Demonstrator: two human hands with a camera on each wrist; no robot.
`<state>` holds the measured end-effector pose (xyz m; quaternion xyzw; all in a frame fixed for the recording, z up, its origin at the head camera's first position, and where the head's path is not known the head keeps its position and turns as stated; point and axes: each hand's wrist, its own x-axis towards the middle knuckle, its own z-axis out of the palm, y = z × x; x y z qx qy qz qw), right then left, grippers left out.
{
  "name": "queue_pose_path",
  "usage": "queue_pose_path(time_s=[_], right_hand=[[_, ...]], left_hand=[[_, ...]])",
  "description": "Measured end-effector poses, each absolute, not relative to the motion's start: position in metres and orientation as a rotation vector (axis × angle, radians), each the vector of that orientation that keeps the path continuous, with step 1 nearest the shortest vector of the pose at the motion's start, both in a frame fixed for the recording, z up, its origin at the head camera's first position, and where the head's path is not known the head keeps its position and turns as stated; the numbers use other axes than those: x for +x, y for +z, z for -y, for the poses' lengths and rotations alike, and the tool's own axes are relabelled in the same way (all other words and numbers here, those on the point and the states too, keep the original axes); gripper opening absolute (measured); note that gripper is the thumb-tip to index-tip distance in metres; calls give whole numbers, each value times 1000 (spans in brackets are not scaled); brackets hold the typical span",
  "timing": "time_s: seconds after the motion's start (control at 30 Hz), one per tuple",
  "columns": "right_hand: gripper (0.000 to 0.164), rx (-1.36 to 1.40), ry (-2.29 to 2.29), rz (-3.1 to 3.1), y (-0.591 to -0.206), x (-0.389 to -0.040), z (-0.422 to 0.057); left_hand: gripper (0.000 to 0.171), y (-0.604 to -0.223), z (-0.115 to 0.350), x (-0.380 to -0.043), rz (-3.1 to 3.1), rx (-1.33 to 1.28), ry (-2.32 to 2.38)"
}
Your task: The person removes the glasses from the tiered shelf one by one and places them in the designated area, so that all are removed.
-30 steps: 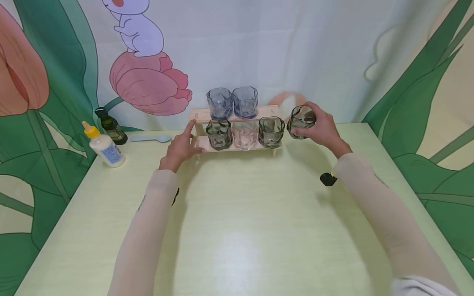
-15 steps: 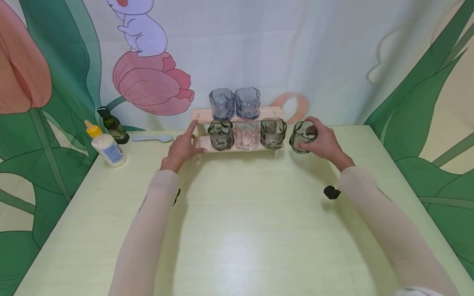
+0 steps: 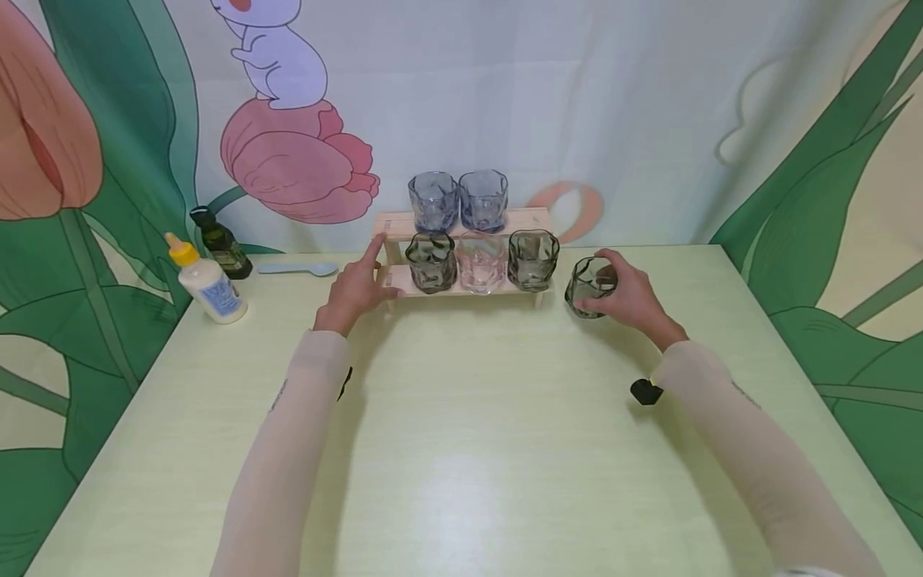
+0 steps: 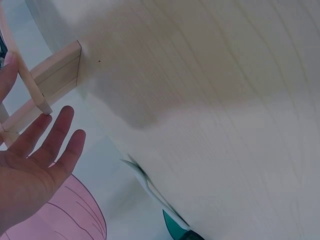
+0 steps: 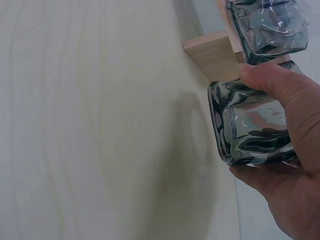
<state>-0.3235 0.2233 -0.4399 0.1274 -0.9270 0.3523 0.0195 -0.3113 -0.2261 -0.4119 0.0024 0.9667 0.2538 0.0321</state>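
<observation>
My right hand (image 3: pixel 629 292) grips a grey-tinted wavy drinking glass (image 3: pixel 587 290) just right of a two-step wooden rack (image 3: pixel 395 278). In the right wrist view, thumb and fingers hold opposite sides of this glass (image 5: pixel 252 122), tilted in that picture. My left hand (image 3: pixel 353 290) touches the rack's left end, index finger at the upper shelf and thumb at the lower one. In the left wrist view, the fingers (image 4: pixel 62 125) are spread and fairly straight beside the board. The lower shelf holds a grey glass (image 3: pixel 431 264), a pink glass (image 3: pixel 481 264) and another grey glass (image 3: pixel 534 262).
Two bluish glasses (image 3: pixel 434 200) stand on the upper shelf. At the table's back left are a white bottle with a yellow cap (image 3: pixel 214 287), a dark green bottle (image 3: pixel 222 247) and a pale blue spoon (image 3: pixel 296 268). A printed curtain (image 3: pixel 649 120) hangs behind the table (image 3: pixel 461 417).
My right hand has brought the grey glass down and toward me, beside the rack's right end. My left hand stays at the rack's left end, and the glasses on the rack keep their places.
</observation>
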Motion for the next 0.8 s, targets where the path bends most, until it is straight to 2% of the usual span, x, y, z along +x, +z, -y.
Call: queue_pose_path(time_s=[0.47,0.8], right_hand=[[95,312,1127,2896,-449,-318,-225],[97,264,952,2933,-449,-316,-215]], left_hand=[[106,-412,227,-311,-2996,26,761],[105,-412,226,-311,-3000,25,757]])
